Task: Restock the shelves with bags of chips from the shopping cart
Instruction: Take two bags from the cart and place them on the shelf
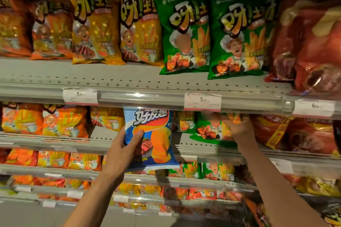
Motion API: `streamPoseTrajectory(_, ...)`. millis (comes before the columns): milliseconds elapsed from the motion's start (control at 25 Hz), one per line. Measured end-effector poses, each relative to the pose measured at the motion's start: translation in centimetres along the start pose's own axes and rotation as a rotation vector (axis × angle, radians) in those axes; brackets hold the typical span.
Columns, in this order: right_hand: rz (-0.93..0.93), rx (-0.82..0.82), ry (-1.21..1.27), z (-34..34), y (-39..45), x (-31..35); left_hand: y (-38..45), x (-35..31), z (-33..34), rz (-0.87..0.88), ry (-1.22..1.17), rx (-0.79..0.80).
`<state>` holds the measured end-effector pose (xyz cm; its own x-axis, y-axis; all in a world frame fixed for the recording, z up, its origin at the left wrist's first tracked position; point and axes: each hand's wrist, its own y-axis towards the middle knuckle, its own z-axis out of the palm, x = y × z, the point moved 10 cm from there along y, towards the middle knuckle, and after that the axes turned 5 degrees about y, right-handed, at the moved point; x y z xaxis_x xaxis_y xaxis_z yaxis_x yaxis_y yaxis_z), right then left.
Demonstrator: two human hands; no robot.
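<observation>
My left hand [123, 150] grips a blue chip bag [154, 140] by its left edge, thumb across the front, holding it upright in front of the second shelf [193, 145]. My right hand [239, 128] reaches into that shelf and touches a green chip bag [208, 131] lying there; motion blur hides whether the fingers curl round it. The shopping cart is out of view.
The upper shelf [129, 77] holds orange, yellow [96, 27], green [238, 35] and red [313, 46] bags standing in a row, with bare shelf in front. Price tags [202, 101] line the shelf rails. Lower shelves carry more small bags.
</observation>
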<state>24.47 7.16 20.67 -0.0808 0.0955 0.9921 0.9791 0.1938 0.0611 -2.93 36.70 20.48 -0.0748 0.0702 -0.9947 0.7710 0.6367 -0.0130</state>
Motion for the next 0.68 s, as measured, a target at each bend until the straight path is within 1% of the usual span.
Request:
streamPoseTrajectory(80, 0.042, 0.014, -0.061, -0.6, 1.1, -0.9, 0.3, 0.0, -0.2, 0.009, -0.013, 0.003)
streamPoseTrajectory(200, 0.043, 0.052, -0.203, -1.4, 1.7, -2.3, 0.5, 0.3, -0.5, -0.019, -0.035, -0.009)
streamPoseTrajectory(280, 0.034, 0.069, -0.207, -1.6, 1.4, -3.2, 0.9, 0.4, -0.5, -0.045, -0.035, -0.032)
streamPoseTrajectory(440, 0.008, 0.047, -0.185, -1.3, 0.7, -3.1, 1.7, 0.6, -0.2, -0.083, -0.024, -0.050)
streamPoseTrajectory(600, -0.054, 0.051, -0.282, -1.0, 0.4, -2.7, 2.3, 1.1, -0.2, -0.112, -0.040, -0.037)
streamPoseTrajectory(680, -0.155, -0.037, -0.441, -1.6, 0.2, -1.4, 2.5, 1.0, -0.2, -0.102, -0.054, -0.031)
